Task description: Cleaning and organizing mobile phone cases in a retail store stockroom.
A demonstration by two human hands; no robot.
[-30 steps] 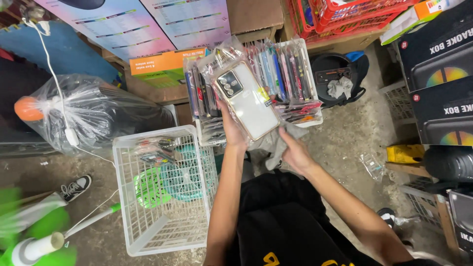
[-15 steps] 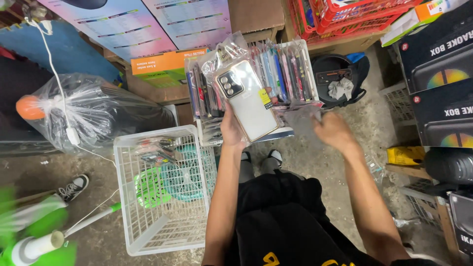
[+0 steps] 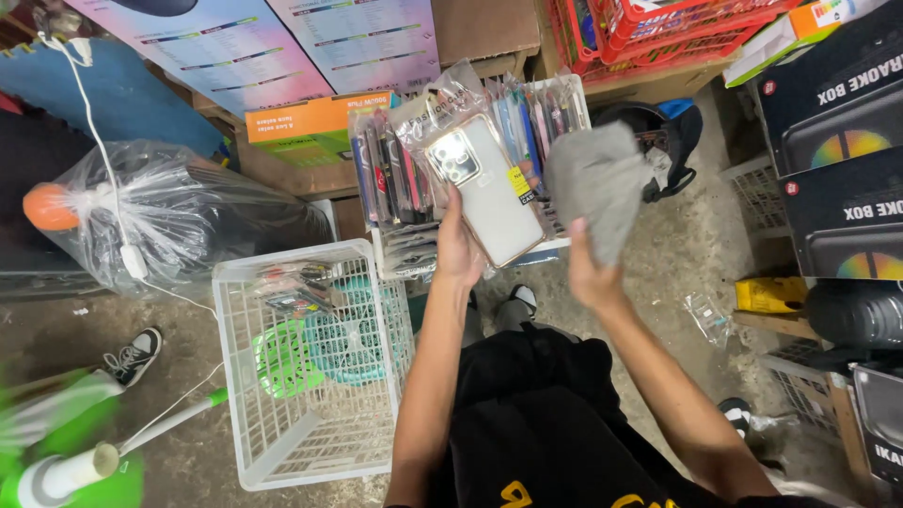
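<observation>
- The left hand (image 3: pixel 458 252) is raised in front of the person, its fingers wrapped around the lower edge of a packaged phone case (image 3: pixel 482 183), a pale case in a clear plastic sleeve with the camera cut-out at its upper left.
- The case is held tilted, its face toward the camera, in front of a white tray (image 3: pixel 564 99) packed with more packaged cases standing on edge.
- The right hand (image 3: pixel 591 268) is clamped on a grey cloth (image 3: pixel 595 183), which stands bunched above the fingers, just beside the right edge of the case; whether cloth and case touch cannot be told.
- Left of the person's arm, a white plastic basket (image 3: pixel 235 376) sits on the concrete floor, holding a green fan-like part (image 3: pixel 282 357), a teal one beside it, and a few small packets.
- Further left lies a tied clear plastic bag (image 3: pixel 179 216) with an orange ball shape (image 3: pixel 47 207) at its end.
- A white cable (image 3: pixel 103 160) hangs across the bag.
- Black cardboard boxes (image 3: pixel 837 141) are stacked at the right, red crates (image 3: pixel 677 23) at the top.
</observation>
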